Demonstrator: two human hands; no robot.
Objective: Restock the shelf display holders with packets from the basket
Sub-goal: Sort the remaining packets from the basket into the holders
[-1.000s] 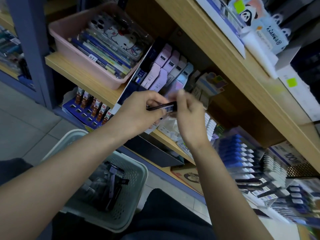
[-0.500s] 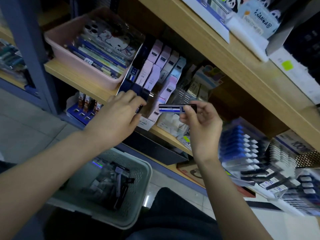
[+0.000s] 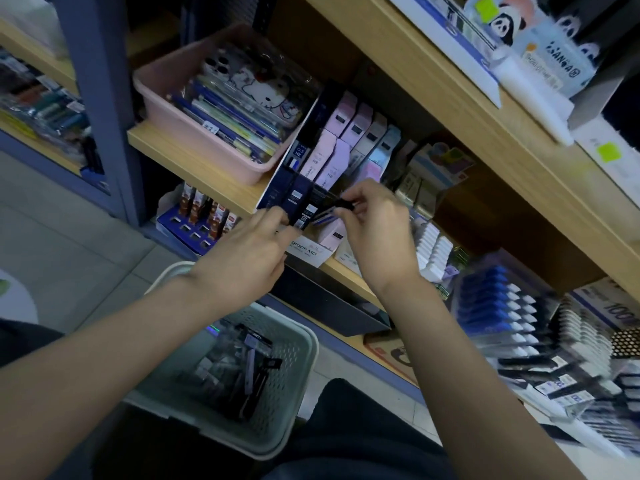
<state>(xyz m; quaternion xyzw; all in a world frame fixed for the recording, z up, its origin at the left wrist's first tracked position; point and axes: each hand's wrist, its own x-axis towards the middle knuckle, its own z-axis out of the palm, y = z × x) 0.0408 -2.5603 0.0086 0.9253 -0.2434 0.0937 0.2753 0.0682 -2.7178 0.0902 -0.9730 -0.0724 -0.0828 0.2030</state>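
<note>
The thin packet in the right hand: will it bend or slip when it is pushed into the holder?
Probably stiff: the packet juts out straight though the right hand pinches only one end. Likely light, since two fingers alone carry it. Being narrow, it may tip sideways in the holder; the left hand at the neighbouring packets could steady it.

We see a slim dark packet (image 3: 330, 212) with a blue-and-white label, tilted and pinched in our right hand (image 3: 377, 237) at the display holder (image 3: 313, 133)'s five o'clock corner. The navy tiered holder leans back, its rows filled with pastel packets (image 3: 346, 119). At its seven o'clock, the grey perforated basket (image 3: 298, 344) holds more dark packets (image 3: 249, 358).
</note>
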